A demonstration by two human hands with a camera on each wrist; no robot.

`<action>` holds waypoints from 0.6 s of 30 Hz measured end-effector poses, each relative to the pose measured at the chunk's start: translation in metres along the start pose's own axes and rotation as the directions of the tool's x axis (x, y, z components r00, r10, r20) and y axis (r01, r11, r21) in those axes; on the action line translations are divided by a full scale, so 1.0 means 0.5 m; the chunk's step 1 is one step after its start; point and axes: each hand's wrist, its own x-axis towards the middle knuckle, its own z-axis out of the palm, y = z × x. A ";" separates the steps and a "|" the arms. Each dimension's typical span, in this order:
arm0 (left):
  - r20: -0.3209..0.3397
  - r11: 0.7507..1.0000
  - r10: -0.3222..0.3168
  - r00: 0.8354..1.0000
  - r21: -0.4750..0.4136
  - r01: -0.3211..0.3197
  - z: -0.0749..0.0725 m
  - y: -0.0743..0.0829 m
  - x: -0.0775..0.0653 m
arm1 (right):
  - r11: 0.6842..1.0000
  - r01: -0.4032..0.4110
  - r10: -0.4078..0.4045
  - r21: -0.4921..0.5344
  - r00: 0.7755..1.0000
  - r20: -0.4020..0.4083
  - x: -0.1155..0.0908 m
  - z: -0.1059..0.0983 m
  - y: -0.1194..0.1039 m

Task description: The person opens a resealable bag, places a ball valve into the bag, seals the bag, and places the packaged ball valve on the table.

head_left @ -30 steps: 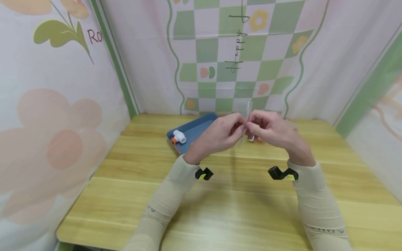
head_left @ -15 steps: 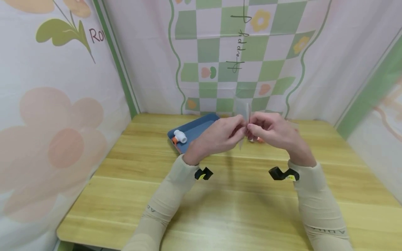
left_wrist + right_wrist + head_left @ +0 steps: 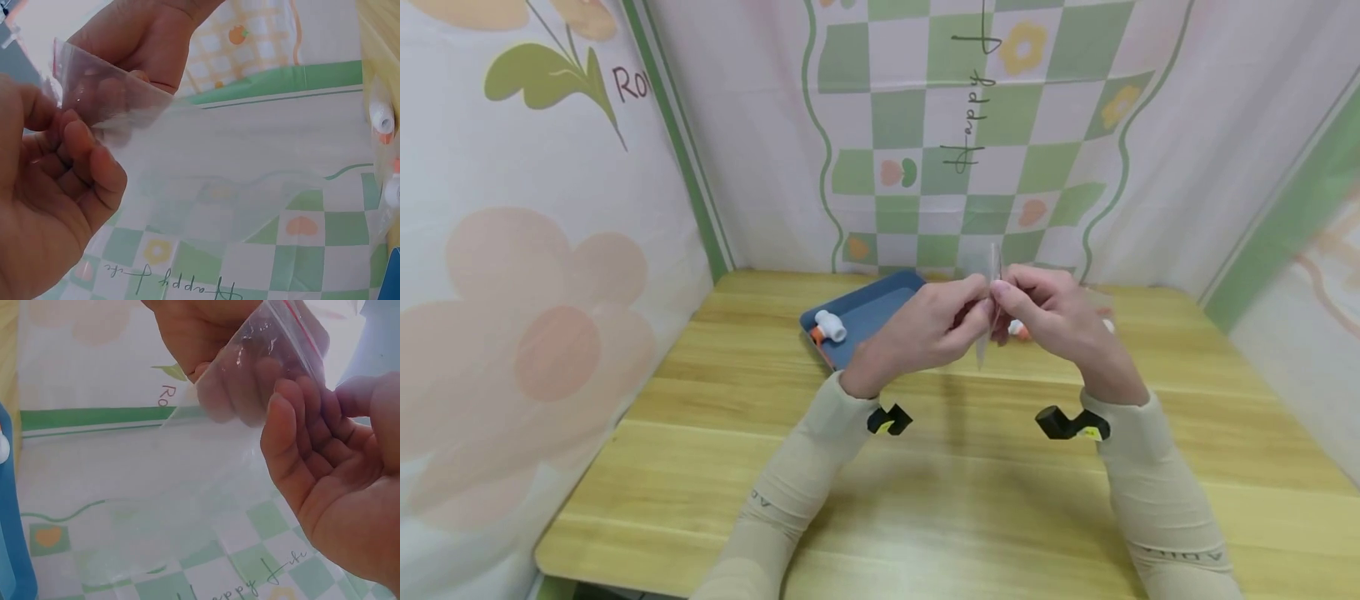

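Between my two hands hangs a clear zip-lock bag (image 3: 981,354), held above the table. It shows a red line along its seal edge in the right wrist view, where the bag (image 3: 250,356) looks flat, with nothing visible inside. My left hand (image 3: 925,325) pinches the seal edge between thumb and fingers. My right hand (image 3: 1056,321) pinches the same edge from the other side, its fingertips close to the left ones. Seen through the film in the left wrist view are fingers of the right hand (image 3: 147,37). Whether the seal is parted cannot be told.
Behind the left hand is a blue tray (image 3: 880,307), holding a white pipe fitting (image 3: 830,326) with an orange part. More white and orange pieces (image 3: 1018,329) lie on the wooden table (image 3: 925,500) behind the right hand, partly hidden. Patterned cloth (image 3: 910,117) hangs at the back.
My right thumb and fingers have shifted slightly along the bag's edge, and the right hand has turned a little. More of the pieces behind it show. The left hand stays nearly still.
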 end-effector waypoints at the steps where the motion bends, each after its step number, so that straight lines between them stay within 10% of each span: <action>1: -0.017 1.000 -0.002 1.000 -0.007 0.002 0.001 0.001 -0.001 | 1.000 0.007 -0.007 0.005 1.000 -0.005 0.000 0.001 0.000; 18: -0.262 1.000 -0.022 0.965 -0.024 0.016 0.021 -0.005 0.000 | 0.989 -0.031 0.063 0.144 0.973 -0.220 0.005 0.037 -0.003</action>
